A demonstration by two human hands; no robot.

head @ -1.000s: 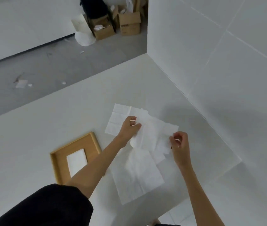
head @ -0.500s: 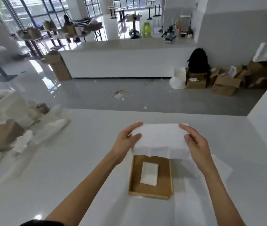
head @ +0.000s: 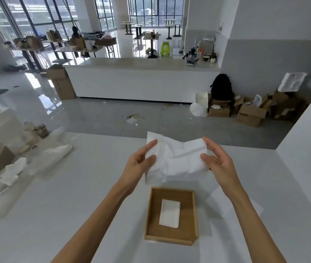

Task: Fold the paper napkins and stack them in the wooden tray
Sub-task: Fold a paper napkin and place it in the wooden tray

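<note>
Half a second ago the napkin [head: 177, 162] was smooth; now it is bunched and wrinkly in the middle. The left hand [head: 141, 164] and right hand [head: 217, 164] each pinch one side of it, up in the air just past the wooden tray [head: 187, 232]. One folded napkin [head: 169, 213] lies in the tray. Flat napkins [head: 225, 205] lie on the table [head: 74, 205] beside it. The writing on the cardboard box [head: 250, 114] is too blurry to read.

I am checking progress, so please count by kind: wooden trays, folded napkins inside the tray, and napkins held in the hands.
wooden tray: 1
folded napkin, inside the tray: 1
held napkin, between left hand and right hand: 1
Total: 3
</note>
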